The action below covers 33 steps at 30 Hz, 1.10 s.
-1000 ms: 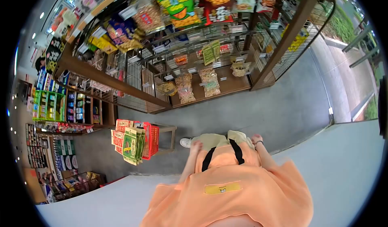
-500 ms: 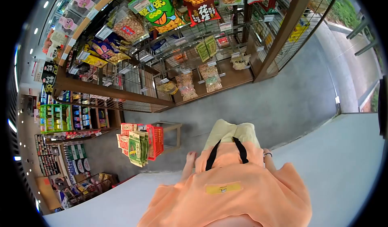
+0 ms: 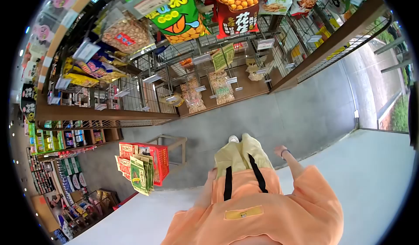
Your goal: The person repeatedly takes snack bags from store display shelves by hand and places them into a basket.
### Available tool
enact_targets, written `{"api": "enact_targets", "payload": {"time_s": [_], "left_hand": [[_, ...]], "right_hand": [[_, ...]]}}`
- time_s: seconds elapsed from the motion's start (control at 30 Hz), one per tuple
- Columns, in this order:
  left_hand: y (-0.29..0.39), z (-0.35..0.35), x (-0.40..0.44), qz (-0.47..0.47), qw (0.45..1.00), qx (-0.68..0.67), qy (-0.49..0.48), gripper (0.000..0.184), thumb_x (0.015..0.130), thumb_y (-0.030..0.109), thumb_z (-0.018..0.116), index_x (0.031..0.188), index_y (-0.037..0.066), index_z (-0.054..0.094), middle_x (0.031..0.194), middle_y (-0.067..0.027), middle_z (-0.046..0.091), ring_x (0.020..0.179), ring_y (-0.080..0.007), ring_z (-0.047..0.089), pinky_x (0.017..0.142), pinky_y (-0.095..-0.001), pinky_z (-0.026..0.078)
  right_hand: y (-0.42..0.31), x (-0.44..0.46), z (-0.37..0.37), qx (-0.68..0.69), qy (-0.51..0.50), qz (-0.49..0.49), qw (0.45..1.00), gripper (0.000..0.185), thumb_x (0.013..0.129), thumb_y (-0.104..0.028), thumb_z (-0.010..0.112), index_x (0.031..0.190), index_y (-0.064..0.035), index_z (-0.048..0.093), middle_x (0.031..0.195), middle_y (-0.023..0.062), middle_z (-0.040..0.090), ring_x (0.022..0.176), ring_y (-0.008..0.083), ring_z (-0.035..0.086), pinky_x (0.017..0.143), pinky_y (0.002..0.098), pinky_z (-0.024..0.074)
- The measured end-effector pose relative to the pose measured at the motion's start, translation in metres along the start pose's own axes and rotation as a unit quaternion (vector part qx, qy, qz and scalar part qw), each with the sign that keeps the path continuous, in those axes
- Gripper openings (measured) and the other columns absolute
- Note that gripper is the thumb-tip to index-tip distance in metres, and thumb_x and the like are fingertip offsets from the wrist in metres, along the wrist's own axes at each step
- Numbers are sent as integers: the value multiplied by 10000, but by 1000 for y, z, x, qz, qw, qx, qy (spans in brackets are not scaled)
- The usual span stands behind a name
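Observation:
My right hand point(image 3: 280, 150) is out in front of my right hip, over the grey floor, with a dark band at its wrist. It holds nothing I can see, and its fingers look loosely apart. Against my left thigh hangs my left hand point(image 3: 213, 174), partly hidden by the pale trousers point(image 3: 224, 157), so its fingers do not show clearly. Both hands are away from the goods. Ahead stands a snack rack with a green snack bag point(image 3: 176, 13), a red peanut bag point(image 3: 235, 9) and a clear bag of nuts point(image 3: 126, 34) hanging on it.
A red basket point(image 3: 161, 164) full of red and green packets, including a green packet point(image 3: 140, 175), rests on a small metal-framed stand point(image 3: 183, 151) to my left. Bagged nuts point(image 3: 221, 87) hang low in the rack. A white surface point(image 3: 371, 170) runs along my right.
The rack looks nearer and larger, and the basket sits further left and lower in view. My right hand has swung forward from my side. A shoe tip now shows.

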<state>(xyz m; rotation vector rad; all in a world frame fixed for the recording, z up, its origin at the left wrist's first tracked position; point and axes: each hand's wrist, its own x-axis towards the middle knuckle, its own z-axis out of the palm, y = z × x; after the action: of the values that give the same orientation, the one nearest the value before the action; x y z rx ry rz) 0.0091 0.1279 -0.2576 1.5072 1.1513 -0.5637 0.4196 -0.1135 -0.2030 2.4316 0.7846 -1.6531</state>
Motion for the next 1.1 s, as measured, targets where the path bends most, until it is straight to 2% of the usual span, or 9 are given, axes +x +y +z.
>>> {"api": "enact_targets", "payload": {"time_s": [0.07,0.17,0.3,0.5,0.63,0.7,0.73,0.87,1.1], "left_hand": [[113,-23,-26,-115,955,-260,80,327,747,314,510,907,39,587,823,-112,605,817,-200,568,665,-295,431],[164,-59,50,-45,989,-113,85,235,720,270,511,731,52,598,706,-56,578,710,-150,553,623,-270,431],[285,-125,144,326,908,-151,217,265,793,191,551,996,28,506,937,-86,561,867,-154,529,771,-270,417],[449,-197,221,392,851,-152,316,789,671,209,689,1241,-42,205,1235,-239,323,1140,-306,339,945,-360,276],[462,-221,293,543,793,-133,240,691,701,237,672,1209,-29,287,1173,-172,431,1060,-222,434,875,-301,349],[461,-221,305,499,834,-198,130,511,744,219,631,1126,-34,406,1038,-130,538,931,-157,516,802,-262,396],[456,-218,308,552,807,-140,156,418,762,204,607,1071,-33,455,976,-119,566,887,-147,532,776,-259,407],[455,-219,341,583,753,5,305,250,781,107,540,985,-38,523,920,-115,596,850,-153,548,731,-268,421],[460,-209,328,587,783,-71,193,336,813,229,540,1058,0,510,1016,-106,565,956,-169,516,826,-290,388]], "right_hand": [[-22,23,-19,40,31,1,999,271,727,-267,497,890,-62,566,787,105,596,663,247,560,563,349,444],[-72,58,-72,153,153,-1,976,298,732,-311,501,903,-77,572,867,134,593,781,277,563,668,348,447],[-142,142,-176,167,277,-73,944,306,725,-310,524,927,-85,572,877,131,602,819,277,571,707,342,449],[-252,209,-285,308,472,-346,750,524,668,-258,673,1062,5,448,1066,187,503,947,267,511,795,341,412],[-292,245,-354,331,586,-423,607,668,677,-320,675,1151,39,371,1137,209,447,1061,274,429,880,344,345],[-295,257,-372,320,476,-556,601,664,696,-337,654,1156,41,360,1135,216,445,1064,288,430,883,336,340],[-293,255,-369,304,463,-510,658,660,708,-353,638,1154,40,354,1105,212,465,1039,285,449,870,327,350],[-291,268,-373,286,487,-587,580,557,734,-357,612,1067,35,400,982,190,502,913,269,510,779,335,406],[-276,259,-372,149,596,-526,588,607,714,-408,605,1074,53,441,986,185,457,923,301,477,788,344,399]]}}
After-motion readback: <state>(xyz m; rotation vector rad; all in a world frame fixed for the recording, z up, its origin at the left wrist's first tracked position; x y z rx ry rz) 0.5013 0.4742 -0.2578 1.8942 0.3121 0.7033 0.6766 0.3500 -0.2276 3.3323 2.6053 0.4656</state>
